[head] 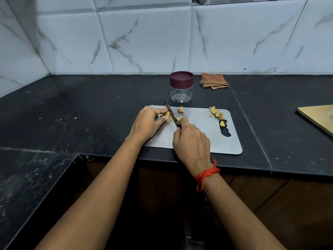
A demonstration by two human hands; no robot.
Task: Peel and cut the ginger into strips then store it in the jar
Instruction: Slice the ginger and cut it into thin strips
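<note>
A steel cutting board [203, 136] lies on the black counter. My left hand [147, 123] pinches a piece of ginger [168, 117] against the board's far left part. My right hand [191, 141] grips the handle of a knife [171, 113], whose blade rests across that ginger. Another ginger chunk [180, 109] sits just right of the blade. Peel scraps [217, 113] lie near the board's far right corner. A clear jar [181, 86] with a maroon lid on it stands behind the board.
A folded checked cloth [214, 80] lies to the right of the jar by the tiled wall. A wooden board [319, 118] juts in at the right edge. The counter [90, 109] drops off just below the steel board's near edge.
</note>
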